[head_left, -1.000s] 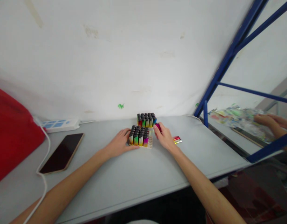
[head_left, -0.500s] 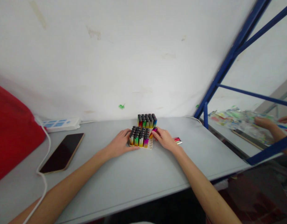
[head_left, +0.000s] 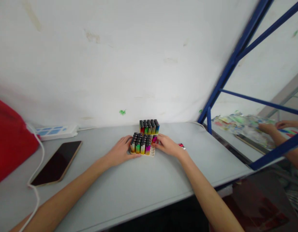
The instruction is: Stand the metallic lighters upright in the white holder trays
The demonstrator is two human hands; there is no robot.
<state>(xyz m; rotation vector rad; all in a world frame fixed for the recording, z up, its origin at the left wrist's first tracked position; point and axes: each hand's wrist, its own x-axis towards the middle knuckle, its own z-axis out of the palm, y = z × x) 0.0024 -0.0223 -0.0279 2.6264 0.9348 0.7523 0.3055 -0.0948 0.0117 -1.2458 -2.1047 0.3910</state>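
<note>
Two trays of colourful lighters with black caps stand on the grey table (head_left: 144, 180). My left hand (head_left: 120, 150) rests against the left side of the near tray (head_left: 142, 144), fingers curled round its edge. My right hand (head_left: 166, 145) pinches a pink lighter (head_left: 154, 138) at the tray's right side, pushing it down among the others. The far tray (head_left: 149, 126) stands full just behind, near the wall. A couple of loose lighters (head_left: 182, 146) lie on the table right behind my right hand.
A dark phone (head_left: 57, 161) lies at the left, with a white power strip (head_left: 57, 131) and its cable (head_left: 35, 180) and something red (head_left: 8, 141) beside it. A blue metal frame (head_left: 226, 74) bounds the right; another person's hands (head_left: 272, 129) work beyond it.
My right hand has brought the pink lighter from beside the far tray down and left into the right side of the near tray. My left hand stays on the tray.
</note>
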